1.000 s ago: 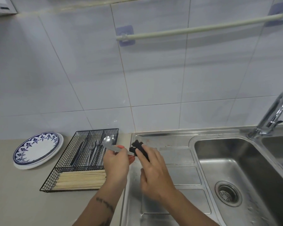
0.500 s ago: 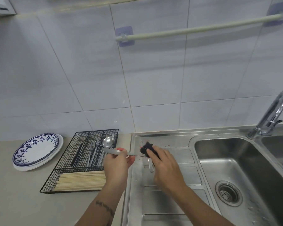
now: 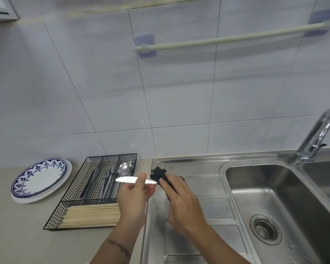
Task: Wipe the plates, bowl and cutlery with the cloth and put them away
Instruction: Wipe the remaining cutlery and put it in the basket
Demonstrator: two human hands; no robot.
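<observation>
Steel cutlery is under inspection: a table knife [image 3: 135, 180] is held level above the join of counter [image 3: 17, 231] and sink drainboard [image 3: 204, 187], blade pointing to 9 o'clock. The left hand [image 3: 134, 197] is closed on the knife at mid-length, thumb on top and fingers curled beneath. The right hand [image 3: 181, 202] is clamped on a dark cloth [image 3: 158, 174], which is wrapped about the handle end of the knife at the 3 o'clock side; the grip of each hand is therefore pinched, not spread.

A black wire cutlery basket [image 3: 95, 189] is set on the counter at 9 o'clock of the left hand. Its far compartments are seen to contain forks and other steel pieces, with two spoons [image 3: 125, 168] in the right-hand compartment; the near compartment is filled with pale wooden chopsticks [image 3: 91, 214] laid crosswise. The exact count of pieces cannot be told.

Stacked plates [image 3: 40, 180], the top one white with a blue patterned rim, are placed on the counter at 9 o'clock of the basket, apart from it. The sink basin [image 3: 274, 189] is at 3 o'clock, with the tap [image 3: 314, 138] behind it.
</observation>
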